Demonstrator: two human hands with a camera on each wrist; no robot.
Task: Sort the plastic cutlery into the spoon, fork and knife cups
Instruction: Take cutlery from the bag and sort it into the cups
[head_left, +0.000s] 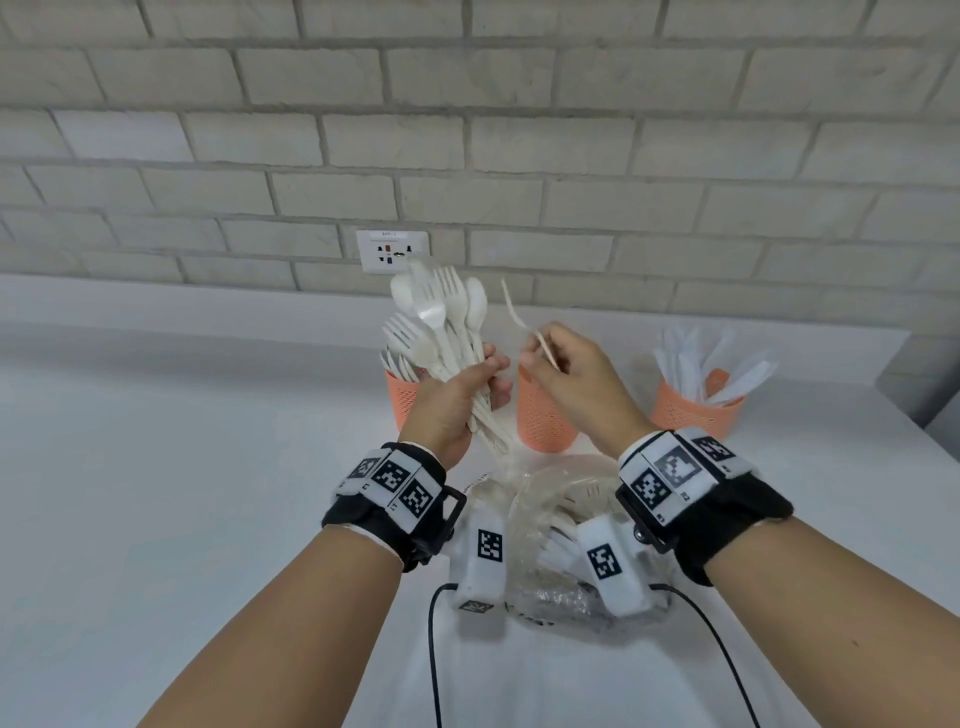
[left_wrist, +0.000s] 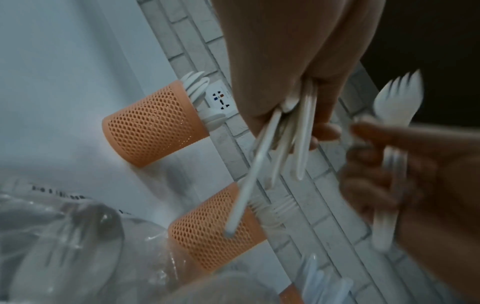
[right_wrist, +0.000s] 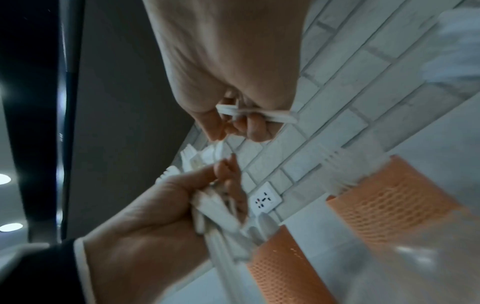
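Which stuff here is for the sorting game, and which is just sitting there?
For the job: left hand with cutlery bundle; right hand with single fork; three orange cups; bag of cutlery.
Just there: wall socket, black cables.

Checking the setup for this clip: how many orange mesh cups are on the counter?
3, in a row near the wall: the left cup behind the left hand, the middle cup behind the right hand, and the right cup holding knives.
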